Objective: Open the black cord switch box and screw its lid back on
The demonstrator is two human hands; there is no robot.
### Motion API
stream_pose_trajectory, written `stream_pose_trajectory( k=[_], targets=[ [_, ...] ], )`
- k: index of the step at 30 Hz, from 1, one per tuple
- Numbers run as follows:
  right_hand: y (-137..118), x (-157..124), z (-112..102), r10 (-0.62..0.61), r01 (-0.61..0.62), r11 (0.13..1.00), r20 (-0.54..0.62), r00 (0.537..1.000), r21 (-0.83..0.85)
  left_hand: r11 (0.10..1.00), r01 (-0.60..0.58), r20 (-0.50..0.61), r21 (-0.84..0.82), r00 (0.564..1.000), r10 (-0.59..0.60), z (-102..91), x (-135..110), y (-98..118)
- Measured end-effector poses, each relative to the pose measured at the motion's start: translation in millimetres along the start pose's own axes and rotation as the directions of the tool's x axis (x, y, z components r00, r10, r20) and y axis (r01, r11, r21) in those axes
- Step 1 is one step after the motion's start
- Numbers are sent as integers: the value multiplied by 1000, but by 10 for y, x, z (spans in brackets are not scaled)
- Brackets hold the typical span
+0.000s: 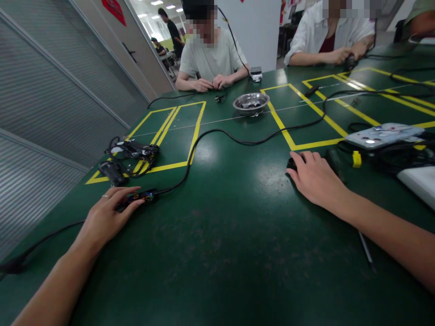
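Note:
My left hand (108, 213) rests on the green table (224, 235), fingers laid over a small black part with coloured wiring (144, 196) at the end of a long black cable (217, 132). A ring sits on one finger. My right hand (314, 176) lies flat on the table to the right, its fingertips covering a small black object (291, 163). Whether either hand truly grips its part is hard to tell; the fingers are pressed down on them.
A pile of black cabled parts (131, 154) lies by yellow floor-tape boxes at left. A metal bowl (250, 103) stands mid-table. A grey device (382, 135) and tangled cables sit at right. Two people sit across, working with their own hands.

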State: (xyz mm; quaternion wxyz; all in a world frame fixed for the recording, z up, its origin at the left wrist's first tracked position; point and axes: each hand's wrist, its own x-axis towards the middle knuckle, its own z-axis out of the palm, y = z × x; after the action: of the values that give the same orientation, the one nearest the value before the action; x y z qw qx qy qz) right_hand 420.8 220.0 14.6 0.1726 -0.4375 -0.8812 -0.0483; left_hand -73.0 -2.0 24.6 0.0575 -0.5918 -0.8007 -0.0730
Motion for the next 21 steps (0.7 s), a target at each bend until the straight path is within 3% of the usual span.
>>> stream_pose_trajectory(
  k=[4, 7, 12, 14, 17, 19, 21],
  targets=[
    [-97, 14, -82, -32, 31, 999, -33, 999, -30, 1000, -22, 64, -11, 998, 22, 40, -14, -63],
    [-200, -4, -127, -92, 91, 996, -35, 995, -18, 995, -84, 10, -52, 996, 84, 51, 5, -107],
    [-284, -32, -154, -212, 214, 976, -64, 975, 36, 997, -11, 31, 77, 999, 9, -28, -26, -59],
    [-348, -28, -185, -279, 285, 956, -88, 956, 65, 996, 8, -54, 87, 999, -3, -66, -42, -17],
    [-611, -26, -230, -454, 455, 879, -41, 890, 141, 999, 19, -217, 31, 976, -12, -104, -20, 53],
    [-916, -27, -233, -586, 575, 794, -4, 811, 197, 1000, 12, -176, -19, 984, -15, -114, 17, 108],
    [-1287, -14, -204, -707, 688, 686, -6, 708, 237, 999, 0, -63, -50, 998, -4, -115, 48, 163]
  ],
)
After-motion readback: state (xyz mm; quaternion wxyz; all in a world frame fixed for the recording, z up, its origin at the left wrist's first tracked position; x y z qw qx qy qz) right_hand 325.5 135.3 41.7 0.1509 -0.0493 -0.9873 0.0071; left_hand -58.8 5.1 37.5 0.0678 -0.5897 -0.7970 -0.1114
